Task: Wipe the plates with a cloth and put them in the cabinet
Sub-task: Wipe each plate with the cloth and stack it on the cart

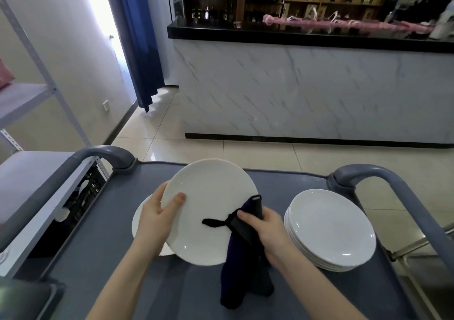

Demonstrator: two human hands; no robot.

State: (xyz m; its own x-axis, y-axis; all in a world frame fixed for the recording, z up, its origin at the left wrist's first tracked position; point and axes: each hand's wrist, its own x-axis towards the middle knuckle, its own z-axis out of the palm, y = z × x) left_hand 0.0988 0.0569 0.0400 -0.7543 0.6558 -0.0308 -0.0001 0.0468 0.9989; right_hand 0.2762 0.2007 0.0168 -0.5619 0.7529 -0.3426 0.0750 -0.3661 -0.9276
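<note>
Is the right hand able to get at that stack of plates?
Probably yes: the stack of plates sits just beside the right hand, nothing between, though it grips the cloth.

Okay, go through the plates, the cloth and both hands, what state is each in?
Held plate: lifted off the cart, tilted.
Cloth: bunched against the held plate, end hanging.
Left hand: grips the held plate's rim.
Right hand: holds the cloth.
Plate stack: flat on the cart.
Lone plate: flat, partly under the held plate.
</note>
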